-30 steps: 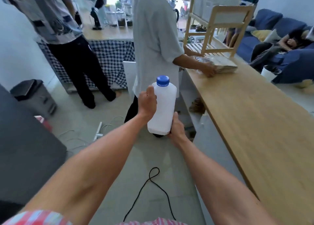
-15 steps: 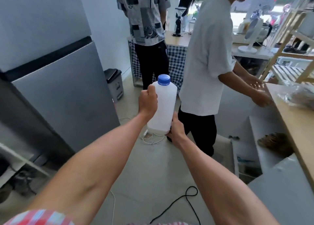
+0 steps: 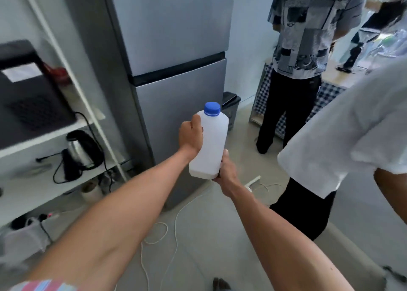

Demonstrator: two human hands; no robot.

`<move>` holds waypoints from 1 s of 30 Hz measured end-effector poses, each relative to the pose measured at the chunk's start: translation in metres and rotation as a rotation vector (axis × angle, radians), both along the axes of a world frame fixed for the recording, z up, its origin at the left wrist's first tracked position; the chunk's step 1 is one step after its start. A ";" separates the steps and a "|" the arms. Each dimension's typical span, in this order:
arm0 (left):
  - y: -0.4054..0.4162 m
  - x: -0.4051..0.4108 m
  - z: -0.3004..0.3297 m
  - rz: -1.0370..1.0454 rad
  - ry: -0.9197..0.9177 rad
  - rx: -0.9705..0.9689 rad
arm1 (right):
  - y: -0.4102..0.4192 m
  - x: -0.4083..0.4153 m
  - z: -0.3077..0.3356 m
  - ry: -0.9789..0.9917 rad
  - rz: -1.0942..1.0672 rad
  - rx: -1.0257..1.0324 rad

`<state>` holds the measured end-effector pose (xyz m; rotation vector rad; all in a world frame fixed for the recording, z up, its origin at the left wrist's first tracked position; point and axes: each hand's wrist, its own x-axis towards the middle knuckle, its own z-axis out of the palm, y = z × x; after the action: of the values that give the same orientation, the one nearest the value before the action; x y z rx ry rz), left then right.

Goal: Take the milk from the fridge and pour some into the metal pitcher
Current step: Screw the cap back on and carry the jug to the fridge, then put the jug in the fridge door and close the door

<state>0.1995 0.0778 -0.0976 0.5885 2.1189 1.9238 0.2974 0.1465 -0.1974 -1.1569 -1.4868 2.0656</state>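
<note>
Frame centre: I hold the milk bottle (image 3: 209,145) upright, blue cap (image 3: 212,108) on. My left hand (image 3: 190,136) wraps its side; my right hand (image 3: 226,173) cups the base. No label legible. Fridge (image 3: 176,48) behind, doors closed.

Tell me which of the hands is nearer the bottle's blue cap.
Left. The left hand grips the upper side of the milk bottle, fingers reaching just below the blue cap. The right hand supports the bottle's base, farther from the cap.
</note>
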 end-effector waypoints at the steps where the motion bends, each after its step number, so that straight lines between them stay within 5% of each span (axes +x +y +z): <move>1: -0.003 -0.011 -0.001 0.036 -0.002 -0.003 | 0.000 -0.013 0.000 -0.008 0.034 -0.005; 18: -0.047 -0.105 0.023 0.564 -0.066 0.037 | -0.003 -0.168 0.018 -0.010 0.543 -0.008; 30: -0.074 -0.149 0.016 0.740 -0.124 0.109 | -0.023 -0.220 0.021 -0.073 0.648 0.034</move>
<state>0.0503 0.0034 -0.0815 -0.3638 2.3557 2.3478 0.0775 0.1240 -0.1767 -0.8040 -2.1353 2.3889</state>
